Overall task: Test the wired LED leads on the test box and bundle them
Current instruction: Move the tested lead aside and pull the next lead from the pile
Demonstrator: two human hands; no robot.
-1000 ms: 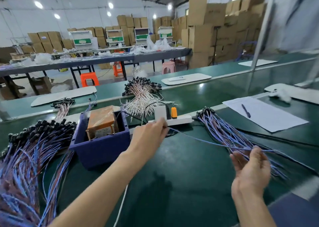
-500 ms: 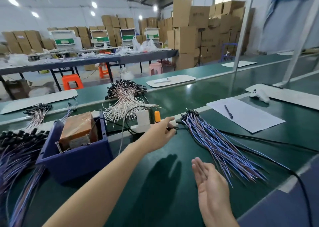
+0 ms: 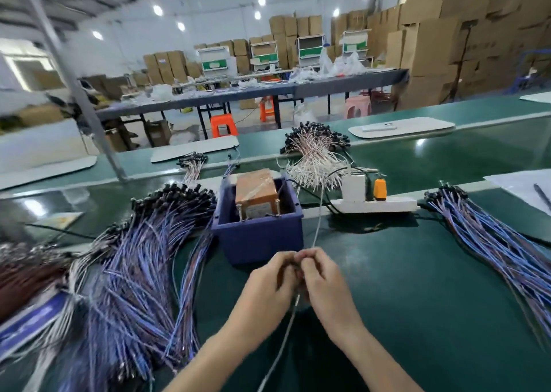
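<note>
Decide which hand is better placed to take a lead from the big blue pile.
Probably the left hand: the big blue pile lies on its side, left of the blue bin; the right hand would have to cross over.

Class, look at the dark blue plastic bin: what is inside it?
A brown tape-wrapped block sits in the dark blue plastic bin, two metal posts on its near face. The bin's front wall hides the block's base and the bin floor.
</note>
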